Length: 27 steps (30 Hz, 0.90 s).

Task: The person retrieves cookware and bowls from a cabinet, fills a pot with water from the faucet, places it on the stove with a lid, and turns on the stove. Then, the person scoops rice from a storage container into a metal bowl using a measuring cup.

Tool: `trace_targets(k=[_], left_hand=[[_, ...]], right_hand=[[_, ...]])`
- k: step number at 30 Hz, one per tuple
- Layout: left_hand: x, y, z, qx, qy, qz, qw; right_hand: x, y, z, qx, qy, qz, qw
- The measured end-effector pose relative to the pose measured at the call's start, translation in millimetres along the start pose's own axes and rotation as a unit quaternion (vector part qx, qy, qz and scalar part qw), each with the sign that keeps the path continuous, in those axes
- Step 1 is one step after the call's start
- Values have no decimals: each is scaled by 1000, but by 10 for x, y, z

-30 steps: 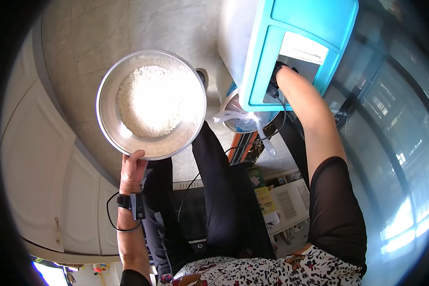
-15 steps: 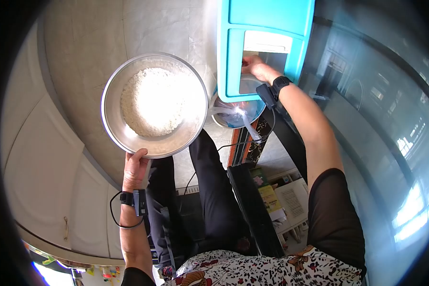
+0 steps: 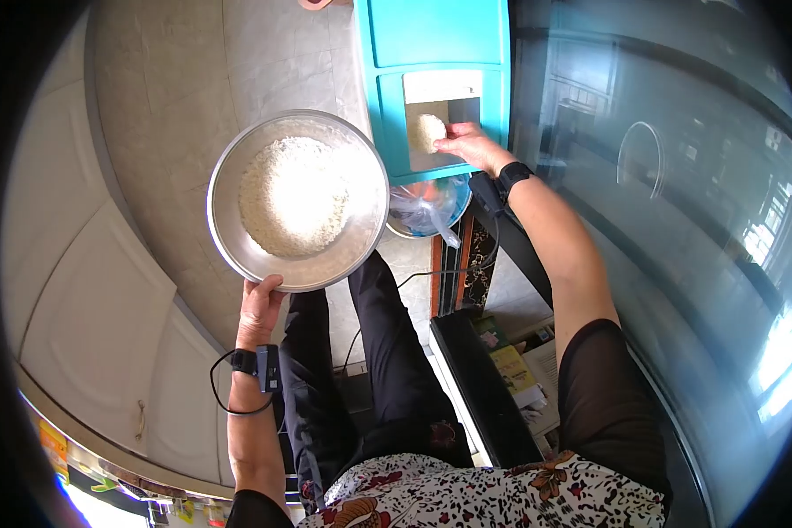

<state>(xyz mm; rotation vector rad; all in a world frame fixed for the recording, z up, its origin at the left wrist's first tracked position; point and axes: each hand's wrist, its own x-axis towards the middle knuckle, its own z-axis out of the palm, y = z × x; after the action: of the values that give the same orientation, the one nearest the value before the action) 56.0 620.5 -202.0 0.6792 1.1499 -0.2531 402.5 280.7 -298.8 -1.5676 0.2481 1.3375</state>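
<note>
My left hand [image 3: 261, 308] grips the near rim of a wide steel bowl [image 3: 229, 233], thumb over the edge. White rice [image 3: 264, 207] lies heaped inside, its middle washed out by glare. My right hand [image 3: 468, 145] is at the opening of a bin with a turquoise top [image 3: 436, 35]. Its fingers pinch the edge of a small round cup of rice [image 3: 428, 132]; the cup's walls are mostly hidden. Below the bin's near edge stands a round container [image 3: 405, 231] with a clear plastic bag [image 3: 422, 211] in it.
A large glossy glass panel [image 3: 660, 238] runs along the right. White cabinets [image 3: 97, 299] curve along the left. A black cable [image 3: 449, 272] hangs from my right wrist device. Boxes and papers [image 3: 515, 374] sit low beside my legs. Something pinkish [image 3: 315, 3] shows at the top edge.
My right hand, earlier partly hidden inside the bin's opening, now shows a cup filled with rice. The bin appears farther left in view; the bowl is still held and appears slightly farther right.
</note>
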Motion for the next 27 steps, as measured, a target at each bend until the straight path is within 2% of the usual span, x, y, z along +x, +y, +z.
trace_targets(k=[7,12,20,22,24,27], left_hand=[[-4,1,-28,24,-18,6,1000],[10,-27,-8,30,-9,13,999],[-55,31,2,19,-48,20,998],[-72,34,1,10,-65,21,998],[-57,40,-28,6,-87,20,996],[-97,46,-20,5,-69,15,998]], right_hand=[[-211,-49,8,84,6,-21,996],[-528,-198,154,52,55,-57,996],[-1376,-600,1291,68,110,-183,975],[-1423,-524,1711,30,140,-253,957],[-1426,-440,2104,-90,201,-361,906],[-1521,-433,2535,-284,236,-350,861]])
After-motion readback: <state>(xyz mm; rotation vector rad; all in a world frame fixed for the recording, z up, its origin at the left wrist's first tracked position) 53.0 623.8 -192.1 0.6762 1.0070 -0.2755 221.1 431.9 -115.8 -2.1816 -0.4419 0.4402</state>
